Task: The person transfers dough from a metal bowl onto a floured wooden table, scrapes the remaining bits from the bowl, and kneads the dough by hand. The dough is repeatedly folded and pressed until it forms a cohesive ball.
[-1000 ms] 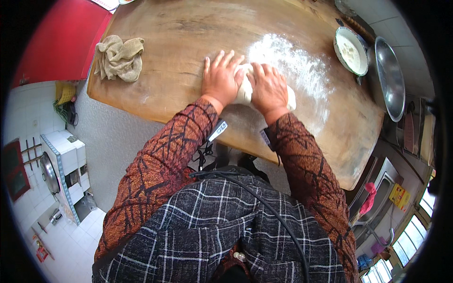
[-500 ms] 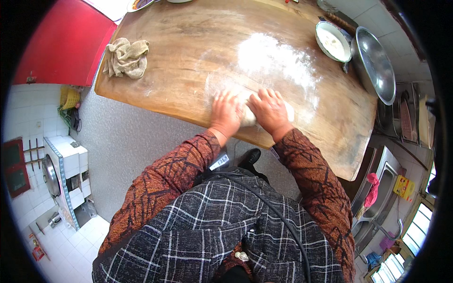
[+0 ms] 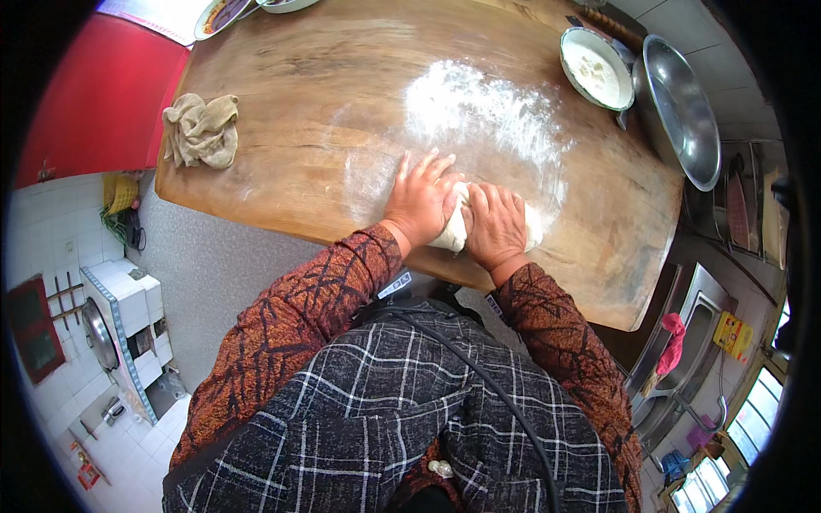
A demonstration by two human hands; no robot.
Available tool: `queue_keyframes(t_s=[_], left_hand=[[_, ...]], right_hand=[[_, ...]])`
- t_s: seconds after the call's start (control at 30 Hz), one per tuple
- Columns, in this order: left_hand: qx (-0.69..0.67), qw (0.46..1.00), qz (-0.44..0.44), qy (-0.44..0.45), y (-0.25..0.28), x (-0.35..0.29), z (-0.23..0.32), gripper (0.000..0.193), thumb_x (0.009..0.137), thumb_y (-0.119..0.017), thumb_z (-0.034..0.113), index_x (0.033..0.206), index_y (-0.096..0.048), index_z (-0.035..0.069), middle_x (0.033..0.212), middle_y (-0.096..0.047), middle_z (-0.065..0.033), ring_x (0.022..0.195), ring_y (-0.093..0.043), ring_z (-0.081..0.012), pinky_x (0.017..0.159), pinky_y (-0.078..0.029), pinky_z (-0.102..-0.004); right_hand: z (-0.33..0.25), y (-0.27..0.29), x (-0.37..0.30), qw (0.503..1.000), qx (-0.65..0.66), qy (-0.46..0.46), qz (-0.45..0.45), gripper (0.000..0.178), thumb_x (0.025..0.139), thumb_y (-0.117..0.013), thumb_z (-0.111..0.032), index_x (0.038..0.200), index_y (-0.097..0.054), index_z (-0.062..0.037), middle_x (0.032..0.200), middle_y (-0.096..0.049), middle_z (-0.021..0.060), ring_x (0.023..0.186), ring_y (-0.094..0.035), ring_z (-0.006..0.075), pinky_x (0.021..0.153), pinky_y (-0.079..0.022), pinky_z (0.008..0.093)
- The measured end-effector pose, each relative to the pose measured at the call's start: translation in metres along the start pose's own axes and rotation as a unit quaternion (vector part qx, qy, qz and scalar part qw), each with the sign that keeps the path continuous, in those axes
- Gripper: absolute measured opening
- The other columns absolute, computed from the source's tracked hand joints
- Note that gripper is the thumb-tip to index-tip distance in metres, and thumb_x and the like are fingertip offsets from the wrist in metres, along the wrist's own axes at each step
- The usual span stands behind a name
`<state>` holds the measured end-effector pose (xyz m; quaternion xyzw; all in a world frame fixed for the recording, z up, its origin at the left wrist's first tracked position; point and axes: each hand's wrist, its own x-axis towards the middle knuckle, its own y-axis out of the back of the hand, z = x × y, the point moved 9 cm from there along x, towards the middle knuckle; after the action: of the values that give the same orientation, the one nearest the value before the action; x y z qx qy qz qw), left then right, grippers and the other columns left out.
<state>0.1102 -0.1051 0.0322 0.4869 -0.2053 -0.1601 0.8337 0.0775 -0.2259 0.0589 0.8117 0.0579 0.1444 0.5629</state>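
Note:
A pale lump of dough point(image 3: 455, 229) lies on the big wooden board point(image 3: 325, 94), near its front edge. My left hand point(image 3: 419, 201) presses down on the dough's left part, fingers spread and pointing away from me. My right hand point(image 3: 494, 224) lies flat over its right part, close beside the left. Most of the dough is hidden under both palms; a bit shows between them and at the right. A patch of white flour point(image 3: 479, 107) is dusted over the board just beyond my fingers.
A crumpled beige cloth point(image 3: 202, 130) lies at the board's left end. A white bowl holding flour point(image 3: 595, 70) and a large steel basin point(image 3: 684, 111) stand at the far right. Dishes point(image 3: 224, 14) sit at the far edge. A sink point(image 3: 684, 359) is at the lower right.
Both hands have drawn the dough back toward me, from the middle of the floured patch to the board's front edge. They stay pressed on it throughout.

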Motion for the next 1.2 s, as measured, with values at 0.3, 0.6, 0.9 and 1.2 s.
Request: queue_keyframes(t_s=[0.3, 0.6, 0.9, 1.2], left_hand=[[-0.03, 0.999, 0.04, -0.003, 0.007, 0.044, -0.02, 0.025, 0.101, -0.058, 0.027, 0.111, -0.075, 0.012, 0.126, -0.067, -0.0082, 0.128, -0.056, -0.0307, 0.12, -0.034, -0.0529], [-0.126, 0.991, -0.009, 0.04, 0.018, 0.046, -0.024, 0.027, 0.102, -0.057, 0.03, 0.104, -0.076, 0.011, 0.109, -0.069, -0.0159, 0.112, -0.062, -0.04, 0.097, -0.051, -0.0478], [-0.072, 0.991, -0.068, -0.087, 0.022, -0.09, 0.039, 0.054, 0.103, -0.053, 0.048, 0.145, -0.061, 0.016, 0.143, -0.061, -0.0163, 0.138, -0.051, -0.039, 0.119, -0.035, -0.0545], [-0.047, 0.996, 0.015, -0.072, 0.012, -0.05, 0.014, 0.034, 0.103, -0.053, 0.036, 0.117, -0.071, 0.012, 0.114, -0.071, -0.0154, 0.11, -0.065, -0.038, 0.1, -0.048, -0.0503]], right_hand=[[0.028, -0.004, 0.05, 0.998, -0.011, -0.015, 0.055, 0.023, 0.1, -0.063, -0.028, 0.085, -0.065, -0.011, 0.078, -0.07, 0.0116, 0.077, -0.069, 0.036, 0.072, -0.054, 0.0493], [0.013, 0.025, 0.046, 0.996, 0.045, -0.075, -0.006, 0.034, 0.099, -0.067, -0.039, 0.09, -0.079, -0.0085, 0.088, -0.077, 0.0163, 0.082, -0.073, 0.0377, 0.075, -0.057, 0.0491], [-0.047, 0.011, -0.095, 0.995, -0.059, 0.009, -0.075, 0.075, 0.095, -0.068, -0.057, 0.153, -0.056, -0.0105, 0.151, -0.057, 0.0151, 0.14, -0.051, 0.0352, 0.119, -0.033, 0.0526], [-0.014, -0.005, -0.055, 1.0, -0.024, -0.003, 0.012, 0.044, 0.096, -0.068, -0.049, 0.115, -0.07, -0.0094, 0.105, -0.072, 0.0129, 0.097, -0.067, 0.0342, 0.088, -0.05, 0.0468]])
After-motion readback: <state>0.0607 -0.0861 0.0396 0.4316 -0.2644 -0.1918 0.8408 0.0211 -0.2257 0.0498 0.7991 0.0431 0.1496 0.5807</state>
